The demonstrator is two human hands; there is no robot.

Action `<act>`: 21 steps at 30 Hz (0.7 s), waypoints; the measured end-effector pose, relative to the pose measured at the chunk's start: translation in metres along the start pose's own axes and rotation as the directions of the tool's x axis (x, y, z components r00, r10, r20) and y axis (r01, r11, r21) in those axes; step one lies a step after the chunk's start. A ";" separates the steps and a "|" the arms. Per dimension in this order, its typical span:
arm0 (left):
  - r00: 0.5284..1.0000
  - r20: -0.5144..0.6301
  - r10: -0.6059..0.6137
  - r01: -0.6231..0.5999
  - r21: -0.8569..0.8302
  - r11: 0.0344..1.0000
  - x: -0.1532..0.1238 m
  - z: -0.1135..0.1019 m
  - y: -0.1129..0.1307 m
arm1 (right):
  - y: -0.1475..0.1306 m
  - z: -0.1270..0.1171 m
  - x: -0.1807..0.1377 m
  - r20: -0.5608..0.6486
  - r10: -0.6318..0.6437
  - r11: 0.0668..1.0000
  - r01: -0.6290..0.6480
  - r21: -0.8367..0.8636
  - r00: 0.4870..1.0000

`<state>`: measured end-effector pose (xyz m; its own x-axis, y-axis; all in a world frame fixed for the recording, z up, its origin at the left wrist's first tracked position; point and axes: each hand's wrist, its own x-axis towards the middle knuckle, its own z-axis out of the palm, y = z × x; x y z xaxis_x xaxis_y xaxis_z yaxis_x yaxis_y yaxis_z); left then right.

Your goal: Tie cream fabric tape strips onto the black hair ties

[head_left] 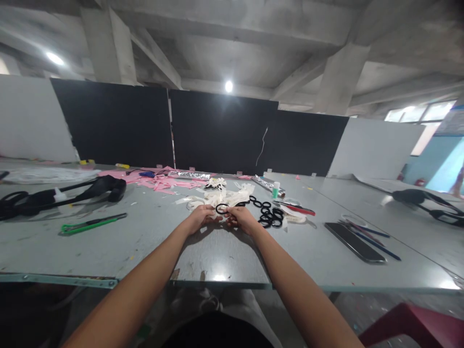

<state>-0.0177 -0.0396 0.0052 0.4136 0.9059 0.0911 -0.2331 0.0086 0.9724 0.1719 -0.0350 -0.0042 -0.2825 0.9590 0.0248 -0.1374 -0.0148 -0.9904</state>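
Between my two hands a small black ring (222, 209) is held up just above the grey table. My left hand (203, 217) pinches it from the left side, and my right hand (239, 218) grips its right edge with thumb and finger. Just behind the hands lies a heap of cream-coloured strips (226, 194). Right of my right hand several more black rings (270, 215) lie in a loose pile. A clear round hoop (194, 205) rests behind my left hand.
A green-handled cutter (92, 224) and black straps (90, 189) lie on the left. Pink scraps (163, 181) spread along the back. To the right are a glue stick (276, 189), a red-handled tool (299, 209), a phone (353, 241) and pens (379, 244). Black panels (221, 130) stand behind.
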 end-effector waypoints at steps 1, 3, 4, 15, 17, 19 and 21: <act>1.000 0.007 0.001 -0.001 0.005 1.000 0.000 0.000 0.000 | 0.000 0.000 0.000 0.002 -0.001 1.000 0.001 0.000 1.000; 1.000 0.008 0.000 0.000 0.019 1.000 0.000 0.000 0.000 | 0.000 -0.001 0.000 0.005 0.001 1.000 -0.001 -0.005 1.000; 1.000 0.001 -0.003 0.003 0.029 1.000 0.000 0.000 0.000 | 0.000 -0.001 0.000 0.007 0.003 1.000 -0.003 -0.010 1.000; 0.996 -0.089 0.018 -0.009 0.099 0.995 0.003 0.003 -0.006 | 0.001 -0.001 0.000 0.006 0.003 1.000 -0.003 -0.030 1.000; 0.995 -0.095 0.017 -0.009 0.086 0.996 0.004 0.002 -0.006 | -0.001 0.000 -0.002 0.009 0.005 0.999 -0.004 -0.037 1.000; 0.996 -0.092 0.022 -0.015 0.074 0.997 0.005 0.002 -0.006 | -0.003 0.002 -0.003 0.001 0.009 0.999 -0.009 -0.052 1.000; 0.995 -0.090 0.035 -0.029 0.071 0.997 0.005 0.003 -0.006 | -0.005 0.004 -0.004 -0.008 0.014 0.998 -0.015 -0.069 1.000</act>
<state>-0.0118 -0.0359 -0.0001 0.3241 0.9401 0.1055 -0.1815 -0.0476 0.9822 0.1699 -0.0402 0.0008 -0.2769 0.9609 0.0096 -0.0677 -0.0095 -0.9977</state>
